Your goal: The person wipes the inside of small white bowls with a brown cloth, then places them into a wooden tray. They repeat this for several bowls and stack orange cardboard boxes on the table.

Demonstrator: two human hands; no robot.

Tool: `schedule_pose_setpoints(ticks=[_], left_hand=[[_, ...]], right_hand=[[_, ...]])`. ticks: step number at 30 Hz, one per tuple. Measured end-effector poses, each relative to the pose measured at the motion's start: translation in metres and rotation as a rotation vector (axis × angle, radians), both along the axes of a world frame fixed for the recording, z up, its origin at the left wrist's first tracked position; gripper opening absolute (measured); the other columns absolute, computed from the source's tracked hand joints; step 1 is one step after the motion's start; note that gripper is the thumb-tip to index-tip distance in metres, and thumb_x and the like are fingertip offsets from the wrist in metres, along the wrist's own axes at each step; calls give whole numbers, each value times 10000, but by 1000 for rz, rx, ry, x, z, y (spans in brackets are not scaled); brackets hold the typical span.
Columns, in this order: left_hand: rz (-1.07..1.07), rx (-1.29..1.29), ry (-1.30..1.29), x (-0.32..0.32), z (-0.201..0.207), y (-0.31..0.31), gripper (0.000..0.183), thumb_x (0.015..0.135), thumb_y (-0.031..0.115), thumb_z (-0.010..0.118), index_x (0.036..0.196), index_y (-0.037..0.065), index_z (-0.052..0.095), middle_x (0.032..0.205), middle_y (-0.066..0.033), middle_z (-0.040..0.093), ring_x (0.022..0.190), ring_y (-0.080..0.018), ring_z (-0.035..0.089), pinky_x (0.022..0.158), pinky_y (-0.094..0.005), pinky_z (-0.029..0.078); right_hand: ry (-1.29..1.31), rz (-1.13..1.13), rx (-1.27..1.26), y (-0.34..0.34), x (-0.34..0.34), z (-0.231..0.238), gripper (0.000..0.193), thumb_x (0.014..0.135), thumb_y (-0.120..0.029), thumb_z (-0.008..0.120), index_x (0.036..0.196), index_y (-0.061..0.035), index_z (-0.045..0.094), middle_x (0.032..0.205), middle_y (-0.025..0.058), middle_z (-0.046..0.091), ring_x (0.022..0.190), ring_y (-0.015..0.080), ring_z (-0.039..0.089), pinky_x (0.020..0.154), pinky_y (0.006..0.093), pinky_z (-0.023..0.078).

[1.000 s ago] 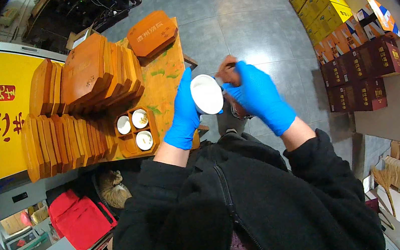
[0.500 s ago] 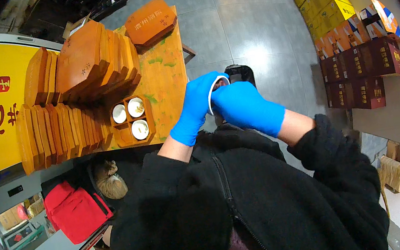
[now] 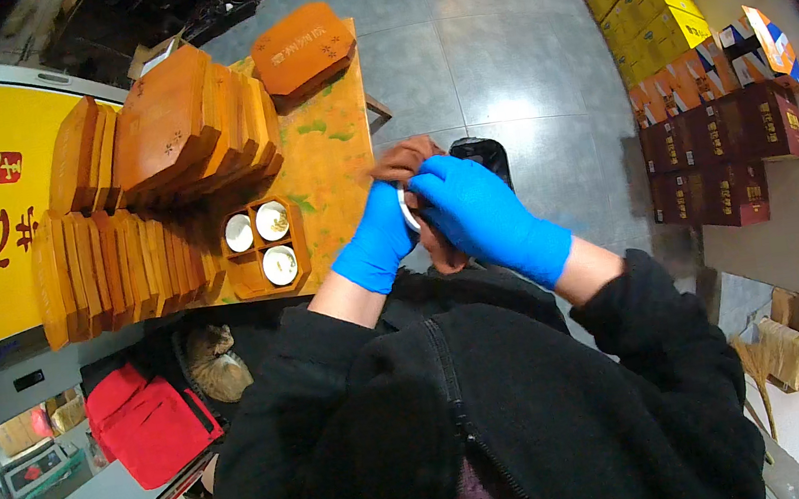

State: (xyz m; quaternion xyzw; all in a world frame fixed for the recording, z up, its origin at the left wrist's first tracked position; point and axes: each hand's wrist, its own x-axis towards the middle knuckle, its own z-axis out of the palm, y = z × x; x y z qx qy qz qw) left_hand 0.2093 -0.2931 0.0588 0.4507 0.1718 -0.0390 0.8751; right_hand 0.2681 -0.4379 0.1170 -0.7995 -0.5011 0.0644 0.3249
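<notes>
Both my hands wear blue gloves and meet in front of my chest. My left hand [image 3: 377, 236] is closed round a small white bowl [image 3: 407, 206], tilted so that mostly its rim shows. In my right hand [image 3: 487, 210] a brown cloth [image 3: 405, 159] is bunched against the bowl, with folds sticking out above and below the fingers. To the left, a divided wooden tray [image 3: 246, 274] rests on the table and carries three white bowls [image 3: 238, 233] with bits of food residue in at least two. One compartment of the tray has no bowl.
Stacked wooden trays or lids [image 3: 162, 119] crowd the left of the wooden table [image 3: 334, 172], with another wooden lid [image 3: 302, 48] at its far end. A black bin [image 3: 490, 150] stands beyond my hands. Cartons [image 3: 721, 126] line the right side. A cat [image 3: 218, 362] lies below the table's near edge.
My hands have shifted slightly left with the bowl, which has turned to show less of its rim. Far more of the brown cloth now spills out around it.
</notes>
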Motion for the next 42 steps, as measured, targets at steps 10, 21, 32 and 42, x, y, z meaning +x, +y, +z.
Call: schedule_pose_setpoints(ticks=[10, 21, 32, 42], left_hand=[[45, 995, -413, -14, 22, 6, 246, 871, 143, 449, 994, 14, 619, 954, -154, 633, 858, -259, 623, 731, -306, 487], [65, 1031, -167, -18, 21, 21, 262, 873, 244, 470, 927, 37, 622, 839, -84, 632, 758, -179, 600, 696, -300, 479], [564, 716, -112, -22, 35, 22, 275, 848, 268, 508, 930, 37, 634, 881, -154, 642, 824, -255, 628, 707, -313, 481], [76, 338, 347, -113, 5, 101, 398, 856, 345, 521, 1097, 32, 569, 1000, -139, 629, 888, -227, 620, 746, -332, 499]], right_hand=[[346, 19, -163, 13, -15, 5, 178, 755, -149, 618, 908, -64, 644, 818, 144, 638, 719, 289, 635, 650, 351, 509], [-163, 101, -461, 48, -21, 15, 197, 713, -183, 662, 886, -88, 660, 868, 139, 640, 715, 288, 634, 631, 352, 516], [81, -201, -155, 77, -32, -74, 356, 861, -188, 476, 1193, -61, 471, 1220, 115, 486, 1114, 267, 458, 945, 351, 369], [-210, 386, -706, 103, -56, -59, 169, 709, -246, 613, 788, -105, 662, 754, 115, 643, 686, 282, 627, 578, 382, 496]])
